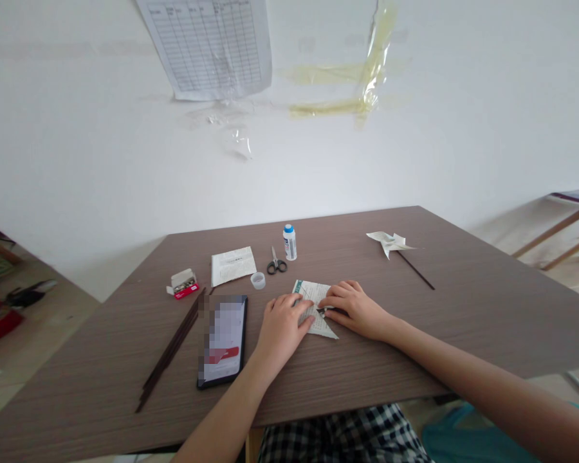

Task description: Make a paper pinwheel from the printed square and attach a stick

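Observation:
A folded piece of printed paper (pixel 313 296) lies on the brown table (pixel 415 334) in front of me. My left hand (pixel 282 328) rests flat on its left part and presses it down. My right hand (pixel 352 308) lies on its right side, fingers curled around a small dark thin object whose kind I cannot make out. Both hands touch the paper.
A phone (pixel 223 339) lies left of my hands, with several dark thin sticks (pixel 171 350) beside it. Behind are scissors (pixel 275 262), a glue bottle (pixel 289 242), its cap (pixel 257 280), folded paper (pixel 232 265), a small box (pixel 183 283) and a paper pinwheel (pixel 390 243).

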Demonstrator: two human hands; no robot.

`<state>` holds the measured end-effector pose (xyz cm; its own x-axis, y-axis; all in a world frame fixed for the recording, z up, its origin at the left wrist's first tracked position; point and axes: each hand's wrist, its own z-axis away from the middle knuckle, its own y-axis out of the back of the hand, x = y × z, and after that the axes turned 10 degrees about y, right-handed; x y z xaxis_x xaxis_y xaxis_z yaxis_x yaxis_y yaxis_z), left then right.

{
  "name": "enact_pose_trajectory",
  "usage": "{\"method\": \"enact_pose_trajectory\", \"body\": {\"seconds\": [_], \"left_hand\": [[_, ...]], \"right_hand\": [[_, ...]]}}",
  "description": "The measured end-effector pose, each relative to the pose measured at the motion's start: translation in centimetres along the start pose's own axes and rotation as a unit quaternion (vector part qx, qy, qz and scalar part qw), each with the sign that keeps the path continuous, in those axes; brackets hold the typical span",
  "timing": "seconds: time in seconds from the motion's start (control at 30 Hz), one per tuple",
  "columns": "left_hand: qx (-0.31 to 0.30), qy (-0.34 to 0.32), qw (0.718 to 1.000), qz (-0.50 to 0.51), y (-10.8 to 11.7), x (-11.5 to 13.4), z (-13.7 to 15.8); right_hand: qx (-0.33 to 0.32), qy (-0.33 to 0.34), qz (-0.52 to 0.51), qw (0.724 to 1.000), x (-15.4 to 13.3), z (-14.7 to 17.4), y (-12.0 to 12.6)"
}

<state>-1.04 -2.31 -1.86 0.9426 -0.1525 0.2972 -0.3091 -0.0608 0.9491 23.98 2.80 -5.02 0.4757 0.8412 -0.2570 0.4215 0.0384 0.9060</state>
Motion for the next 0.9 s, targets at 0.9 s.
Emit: {"method": "enact_pose_trajectory", "body": {"seconds": [0.9], "left_hand": [[-0.018,0.006,1.000,-0.006,0.03,0.13,-0.04]], "right_hand": [[-0.006,0.012,0.014,1.000,0.04,-0.06,-0.11]]}}
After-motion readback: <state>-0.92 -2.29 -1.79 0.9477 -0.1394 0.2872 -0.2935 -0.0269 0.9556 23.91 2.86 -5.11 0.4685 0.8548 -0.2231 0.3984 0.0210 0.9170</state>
